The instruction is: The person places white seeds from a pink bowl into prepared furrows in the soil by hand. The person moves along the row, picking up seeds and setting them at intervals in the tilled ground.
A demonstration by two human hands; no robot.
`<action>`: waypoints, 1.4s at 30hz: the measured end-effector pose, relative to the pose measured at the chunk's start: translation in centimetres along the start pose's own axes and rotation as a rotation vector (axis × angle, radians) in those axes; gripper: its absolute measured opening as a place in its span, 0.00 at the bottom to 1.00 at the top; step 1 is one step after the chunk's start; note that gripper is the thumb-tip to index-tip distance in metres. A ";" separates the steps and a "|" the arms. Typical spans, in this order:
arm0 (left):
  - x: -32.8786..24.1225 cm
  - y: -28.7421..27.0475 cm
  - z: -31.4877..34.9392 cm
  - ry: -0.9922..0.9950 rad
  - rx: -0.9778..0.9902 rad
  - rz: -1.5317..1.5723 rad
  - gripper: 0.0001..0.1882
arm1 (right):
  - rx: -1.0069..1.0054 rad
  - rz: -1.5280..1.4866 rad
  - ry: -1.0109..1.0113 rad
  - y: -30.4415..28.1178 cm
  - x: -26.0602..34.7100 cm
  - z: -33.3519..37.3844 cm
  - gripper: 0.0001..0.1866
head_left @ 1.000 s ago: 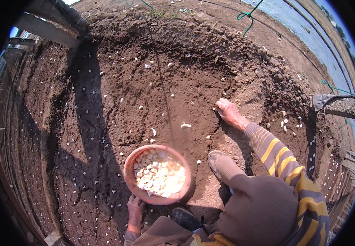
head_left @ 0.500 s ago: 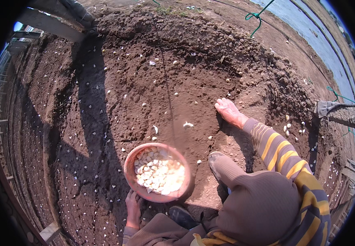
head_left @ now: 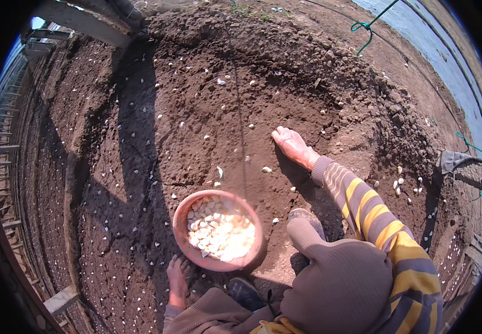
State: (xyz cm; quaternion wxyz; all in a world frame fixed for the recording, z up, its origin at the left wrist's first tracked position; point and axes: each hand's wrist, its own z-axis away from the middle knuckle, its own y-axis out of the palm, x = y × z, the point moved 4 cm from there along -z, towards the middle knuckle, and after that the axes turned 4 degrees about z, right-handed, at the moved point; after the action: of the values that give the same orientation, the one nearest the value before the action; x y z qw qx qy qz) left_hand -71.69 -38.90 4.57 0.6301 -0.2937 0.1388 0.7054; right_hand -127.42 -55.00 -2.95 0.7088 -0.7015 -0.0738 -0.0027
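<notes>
My right hand (head_left: 294,147) reaches out over the brown soil (head_left: 196,158), its fingers drawn together and tips down at the ground. Whatever they may hold is hidden. Nearer to me stands a round, reddish clay-coloured bowl (head_left: 181,218) with many pale garlic cloves (head_left: 219,228) in it; sunlight washes out part of them. By the bowl's lower left side is my left hand (head_left: 178,281), fingers stretched toward its base and darkened by shadow; contact with the bowl cannot be made out. Single cloves lie spaced over the soil, one clove (head_left: 266,169) just below my right hand.
Concrete posts (head_left: 82,23) stand at the far left, and another post (head_left: 466,167) at the right. Green twine (head_left: 362,26) is tied to a line at the far right. A small group of cloves (head_left: 398,185) lies right of my arm. My shoes (head_left: 246,294) are beside the bowl.
My right hand has shifted left and slightly toward me over the soil, fingers still down. My left hand stays beside the bowl, a little lower. The whole view has shifted slightly.
</notes>
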 end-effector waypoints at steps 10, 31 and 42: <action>0.6 -0.5 -0.6 -0.003 -0.058 -0.042 0.31 | -0.091 -0.439 0.014 0.7 -2.2 0.0 0.07; 0.3 1.0 -0.6 -0.030 -0.012 -0.038 0.31 | 0.076 -0.555 0.282 0.0 -6.1 -1.8 0.10; -0.1 1.7 -1.2 -0.001 0.092 0.023 0.30 | 0.028 -0.108 0.244 0.9 -3.1 -2.2 0.05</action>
State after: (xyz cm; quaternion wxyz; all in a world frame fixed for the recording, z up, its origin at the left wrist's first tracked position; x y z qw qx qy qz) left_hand -73.07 -39.87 3.40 0.6348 -0.2627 0.1741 0.7055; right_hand -130.12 -57.52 -4.19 0.7210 -0.6811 -0.0246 -0.1252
